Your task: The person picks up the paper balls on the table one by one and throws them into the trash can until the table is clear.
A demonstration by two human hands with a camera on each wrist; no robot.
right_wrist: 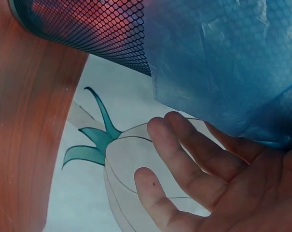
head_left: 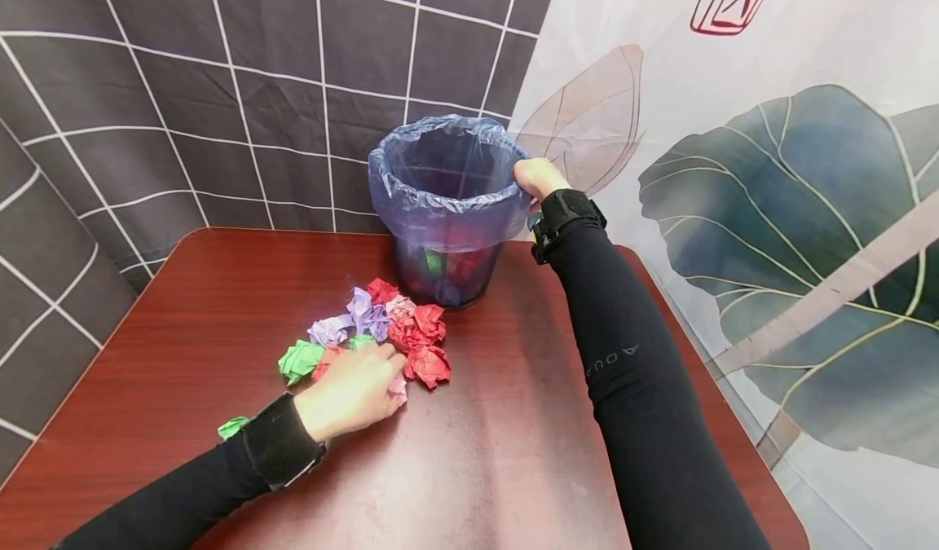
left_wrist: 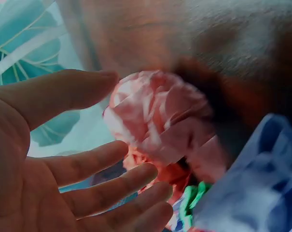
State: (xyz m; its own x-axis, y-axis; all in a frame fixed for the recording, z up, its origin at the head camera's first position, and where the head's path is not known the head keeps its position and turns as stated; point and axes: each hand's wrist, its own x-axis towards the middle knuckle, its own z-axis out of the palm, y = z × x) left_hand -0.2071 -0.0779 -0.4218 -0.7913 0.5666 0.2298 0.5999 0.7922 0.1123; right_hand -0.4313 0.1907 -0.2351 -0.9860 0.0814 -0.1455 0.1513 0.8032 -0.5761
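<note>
A black mesh wastebasket (head_left: 440, 277) with a blue plastic liner (head_left: 447, 216) folded over its rim stands at the table's back. My right hand (head_left: 541, 177) holds its right rim through the liner; the thumb is hidden in the right wrist view, where the other fingers (right_wrist: 199, 164) hang loosely outside. My left hand (head_left: 355, 391) reaches down at the near side of a pile of crumpled paper balls. In the left wrist view, a pink paper ball (left_wrist: 160, 116) lies just beyond the thumb and fairly straight fingers; whether they touch it is unclear.
Red paper balls (head_left: 428, 366), purple paper balls (head_left: 330, 330) and a green paper ball (head_left: 299, 360) lie before the basket. Another green ball (head_left: 232, 427) sits by the left cuff. Behind the brown table (head_left: 242, 289) hang a grey checked cloth (head_left: 271, 118) and a leaf-printed cloth (head_left: 770, 232).
</note>
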